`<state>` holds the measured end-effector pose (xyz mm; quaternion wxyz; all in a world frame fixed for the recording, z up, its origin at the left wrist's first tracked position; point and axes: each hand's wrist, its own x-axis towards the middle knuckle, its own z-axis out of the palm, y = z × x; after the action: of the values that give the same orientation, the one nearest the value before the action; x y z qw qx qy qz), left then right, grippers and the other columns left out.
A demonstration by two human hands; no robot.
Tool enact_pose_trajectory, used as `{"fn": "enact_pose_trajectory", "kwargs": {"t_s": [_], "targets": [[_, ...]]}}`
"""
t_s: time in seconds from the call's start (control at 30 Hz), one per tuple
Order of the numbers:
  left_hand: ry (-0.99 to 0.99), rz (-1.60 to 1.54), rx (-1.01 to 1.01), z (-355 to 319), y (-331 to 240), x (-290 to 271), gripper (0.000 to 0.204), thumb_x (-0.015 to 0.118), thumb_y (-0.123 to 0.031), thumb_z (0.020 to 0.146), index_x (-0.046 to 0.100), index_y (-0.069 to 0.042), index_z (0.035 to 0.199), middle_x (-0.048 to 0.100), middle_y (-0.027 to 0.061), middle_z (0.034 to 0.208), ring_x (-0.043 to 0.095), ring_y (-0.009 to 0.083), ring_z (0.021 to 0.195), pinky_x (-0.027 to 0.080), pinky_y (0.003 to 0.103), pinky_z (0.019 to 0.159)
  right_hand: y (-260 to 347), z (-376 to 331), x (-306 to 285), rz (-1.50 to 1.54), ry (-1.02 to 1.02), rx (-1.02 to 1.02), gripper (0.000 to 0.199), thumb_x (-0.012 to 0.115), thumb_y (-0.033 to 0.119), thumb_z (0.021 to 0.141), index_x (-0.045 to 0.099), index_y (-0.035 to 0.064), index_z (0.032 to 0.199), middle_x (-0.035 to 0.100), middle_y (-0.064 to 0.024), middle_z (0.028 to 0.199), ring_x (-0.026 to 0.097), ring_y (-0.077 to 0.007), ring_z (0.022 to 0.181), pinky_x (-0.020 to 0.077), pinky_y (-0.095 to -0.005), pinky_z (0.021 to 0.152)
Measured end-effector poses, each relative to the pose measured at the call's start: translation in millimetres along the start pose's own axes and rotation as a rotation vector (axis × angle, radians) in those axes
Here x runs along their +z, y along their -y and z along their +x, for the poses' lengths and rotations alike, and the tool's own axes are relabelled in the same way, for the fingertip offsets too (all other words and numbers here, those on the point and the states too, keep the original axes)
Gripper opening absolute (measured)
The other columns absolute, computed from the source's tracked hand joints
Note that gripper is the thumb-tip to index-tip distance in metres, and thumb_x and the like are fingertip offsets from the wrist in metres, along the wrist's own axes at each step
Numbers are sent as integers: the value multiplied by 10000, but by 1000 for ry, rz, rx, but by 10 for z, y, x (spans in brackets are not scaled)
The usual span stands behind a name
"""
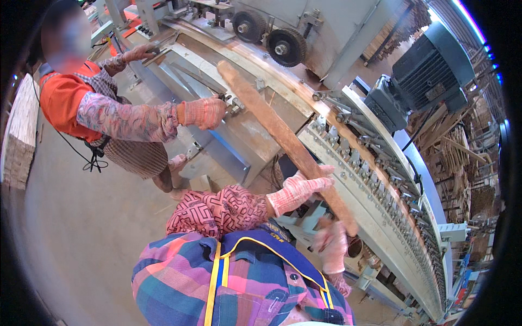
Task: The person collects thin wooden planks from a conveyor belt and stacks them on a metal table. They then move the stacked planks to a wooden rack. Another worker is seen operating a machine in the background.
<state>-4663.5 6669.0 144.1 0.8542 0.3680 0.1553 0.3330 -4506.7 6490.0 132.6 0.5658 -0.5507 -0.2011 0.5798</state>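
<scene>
A long, rough-edged brown wooden board (277, 130) slants across the middle, its far end over the machine's frame and its near end close to me. My left hand (299, 191), in a pale pink knit glove, grips the board toward its near end. Beside that near end is my right hand (331, 245), gloved alike and blurred by motion. Its fingers are smeared, so their hold on the board does not show clearly.
A long machine bed (359, 190) with a row of metal clamps curves along the right. A grey motor (429, 73) and black toothed wheels (286, 47) sit beyond. At left, a co-worker (119, 108) in gloves reaches over the frame. Stacked wood (20, 130) stands far left.
</scene>
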Motion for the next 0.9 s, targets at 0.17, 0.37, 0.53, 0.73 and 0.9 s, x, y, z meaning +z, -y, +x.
{"fn": "enact_pose_trajectory", "kwargs": {"t_s": [0.17,0.37,0.53,0.73,0.9], "targets": [[-154,64,24,-57,-11,-316,534,720,-252,848,546,-52,1312,627,56,1094,626,176,949,546,323,753,286,-113,195,-310,43,-470,591,710,370,858,556,-13,1281,672,-121,906,617,-142,729,494,-276,654],[-182,11,49,-229,-177,-638,561,697,-284,849,530,-45,1328,679,77,1059,645,178,949,522,310,776,181,279,523,-1597,-21,-329,972,822,282,647,347,162,1487,638,-188,1150,630,-365,1045,487,-403,917],[-106,176,177,-344,-181,-851,690,669,-319,881,393,-13,1435,556,136,1303,547,205,1165,448,340,972,-44,800,697,-1417,-118,-297,874,762,302,728,339,250,1491,661,-194,1124,643,-367,1028,497,-417,886],[-81,615,-43,-643,209,-1382,647,629,-311,919,387,-40,1454,553,158,1354,520,221,1252,401,334,1059,349,1756,1602,-1632,-32,-493,852,731,353,758,327,205,1493,638,-195,1190,618,-378,1072,482,-451,918],[-131,1143,-255,-1159,165,-1717,688,566,-514,901,401,-138,1454,526,177,1377,520,331,1252,413,391,1047,436,2636,2466,-1749,110,-572,846,733,390,728,362,259,1477,608,-194,1260,581,-367,1159,452,-429,982]]}}
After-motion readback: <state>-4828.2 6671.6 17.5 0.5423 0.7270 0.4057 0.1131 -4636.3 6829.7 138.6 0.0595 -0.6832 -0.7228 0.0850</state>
